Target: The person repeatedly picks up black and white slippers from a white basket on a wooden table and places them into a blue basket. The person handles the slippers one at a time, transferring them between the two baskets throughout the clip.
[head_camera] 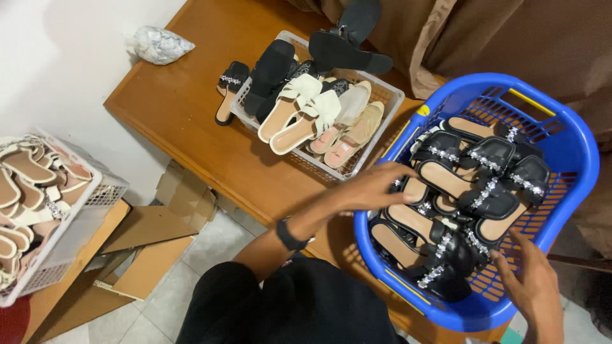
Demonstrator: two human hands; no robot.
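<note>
A blue plastic basket (pixel 577 159) sits at the table's near right edge, filled with several black sandals (pixel 475 191) with sparkly straps and tan insoles. My left hand (pixel 376 188), a dark band on its wrist, reaches over the basket's left rim with fingers spread, touching the sandals there. My right hand (pixel 532 286) rests inside the basket's near right corner, fingers apart, next to a black sandal (pixel 446 267). Neither hand grips anything.
A white mesh crate (pixel 382 95) of cream, beige and black sandals stands mid-table, one black sandal (pixel 229 89) beside it. A crumpled plastic bag (pixel 159 44) lies far left. Another white crate (pixel 70 216) of cream sandals sits at left. Flattened cardboard (pixel 150 229) lies on the floor.
</note>
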